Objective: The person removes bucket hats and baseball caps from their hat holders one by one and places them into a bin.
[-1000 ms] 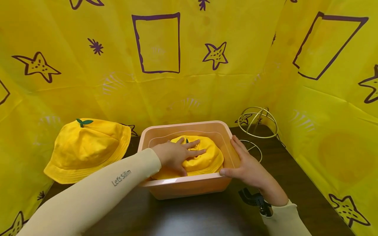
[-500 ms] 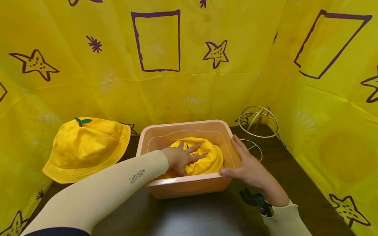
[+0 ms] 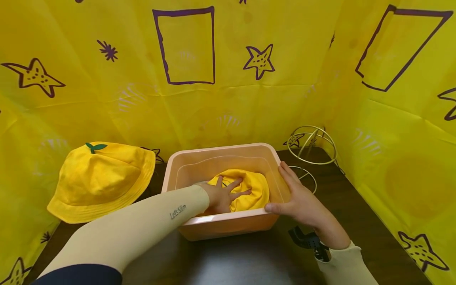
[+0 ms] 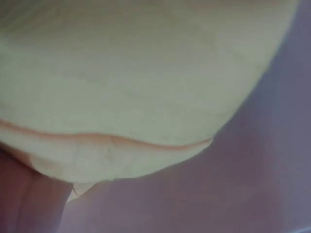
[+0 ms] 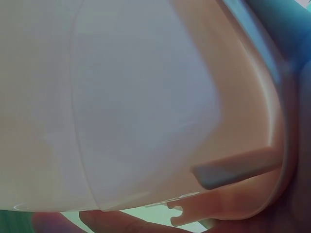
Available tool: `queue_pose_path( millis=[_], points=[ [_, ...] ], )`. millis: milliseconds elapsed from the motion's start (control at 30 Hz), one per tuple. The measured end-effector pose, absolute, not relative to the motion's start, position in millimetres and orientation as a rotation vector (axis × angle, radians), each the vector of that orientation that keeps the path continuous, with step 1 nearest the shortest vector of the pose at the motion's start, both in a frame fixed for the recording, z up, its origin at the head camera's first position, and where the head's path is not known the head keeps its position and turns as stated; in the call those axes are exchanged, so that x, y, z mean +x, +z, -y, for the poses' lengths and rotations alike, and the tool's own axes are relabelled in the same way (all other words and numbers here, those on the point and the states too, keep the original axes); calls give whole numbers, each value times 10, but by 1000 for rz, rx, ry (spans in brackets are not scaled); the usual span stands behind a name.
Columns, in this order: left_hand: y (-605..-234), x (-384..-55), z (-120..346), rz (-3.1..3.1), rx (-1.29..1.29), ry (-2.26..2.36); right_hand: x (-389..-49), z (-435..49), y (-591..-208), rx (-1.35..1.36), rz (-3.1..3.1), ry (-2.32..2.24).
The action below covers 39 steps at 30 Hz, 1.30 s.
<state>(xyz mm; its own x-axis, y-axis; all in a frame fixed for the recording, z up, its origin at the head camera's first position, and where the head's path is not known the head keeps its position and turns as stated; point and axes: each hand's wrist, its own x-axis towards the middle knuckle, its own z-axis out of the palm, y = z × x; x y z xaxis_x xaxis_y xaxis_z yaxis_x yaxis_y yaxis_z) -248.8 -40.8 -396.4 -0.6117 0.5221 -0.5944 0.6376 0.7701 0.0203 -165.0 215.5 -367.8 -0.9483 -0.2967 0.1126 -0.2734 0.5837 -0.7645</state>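
A peach plastic basin (image 3: 221, 217) stands on the dark table, with a crumpled yellow cloth hat (image 3: 257, 185) inside toward its right. My left hand (image 3: 219, 198) reaches over the front-left rim and presses on that hat, fingers spread; part of a green sprout shows between them. At the front right corner my right hand (image 3: 303, 202) holds the basin, thumb on the front rim and fingers along the right side. The right wrist view has the basin's wall (image 5: 141, 107) filling most of it. Cream cloth (image 4: 121, 87) covers most of the left wrist view.
A second yellow hat (image 3: 103, 174) with a green sprout sits left of the basin. Gold wire stands (image 3: 313, 163) are at the back right. Yellow patterned cloth (image 3: 228, 103) walls the back and sides. A black strap-like piece (image 3: 306, 239) hangs at my right wrist.
My left hand has moved right and deeper into the basin, bunching the hat toward the right side. The right hand has kept its place on the rim.
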Motion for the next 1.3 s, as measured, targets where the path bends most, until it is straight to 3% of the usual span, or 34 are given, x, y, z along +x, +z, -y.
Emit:
queue_pose_path(
  millis=[367,867,1300],
  points=[
    [-3989,-2460,390,-2295,920,-371,-1611,-2136,-3668,-493,-2772,-1329],
    [-4094,-2607,299,-2299,781,-336,-1651,-2154,-3656,-503,-2770,-1336],
    [-3664,-2513,255,-2309,721,-255,-1683,-2174,-3666,-503,-2774,-1327]
  ],
)
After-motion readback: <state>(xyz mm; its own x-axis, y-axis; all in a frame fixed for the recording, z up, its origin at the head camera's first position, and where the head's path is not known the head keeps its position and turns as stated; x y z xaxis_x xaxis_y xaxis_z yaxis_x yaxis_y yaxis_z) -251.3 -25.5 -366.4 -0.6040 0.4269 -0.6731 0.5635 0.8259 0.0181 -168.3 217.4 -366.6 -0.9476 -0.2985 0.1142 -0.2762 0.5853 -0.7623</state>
